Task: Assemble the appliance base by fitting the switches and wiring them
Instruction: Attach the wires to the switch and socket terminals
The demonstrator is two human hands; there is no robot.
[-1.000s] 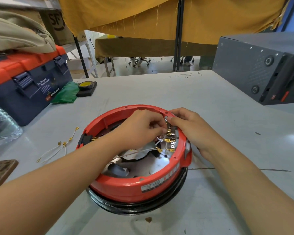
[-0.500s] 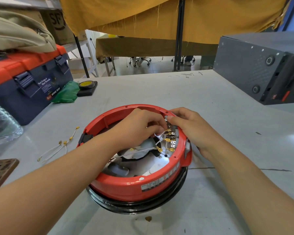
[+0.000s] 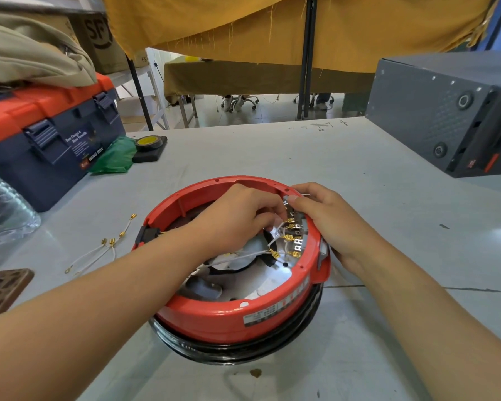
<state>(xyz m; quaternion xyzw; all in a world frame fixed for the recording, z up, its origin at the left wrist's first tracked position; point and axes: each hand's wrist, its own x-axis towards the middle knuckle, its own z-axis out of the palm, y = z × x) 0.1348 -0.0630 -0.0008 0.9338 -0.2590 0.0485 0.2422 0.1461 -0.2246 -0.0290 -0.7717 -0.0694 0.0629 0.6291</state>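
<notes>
A: Appliance base (image 3: 237,314), where's it at?
B: Red round shell, open side up, on the grey counter (image 3: 359,175) right in front of the person, sitting on a black ring.
A: Left hand (image 3: 237,218)?
B: Inside the shell, fingers curled, its grip pinching a white wire (image 3: 275,235) next to the gold terminals (image 3: 291,237) by the right wall.
A: Right hand (image 3: 327,224)?
B: Draped over the rim on the right side, thumb & fingertips curled at the top of the terminal row; can't tell what its grip is on, if anything.
A: Anything else nearby?
B: Spare wires (image 3: 99,253) w/ gold ends lie left of the shell. Blue/orange toolbox (image 3: 49,140) far left, grey box (image 3: 446,111) far right.
</notes>
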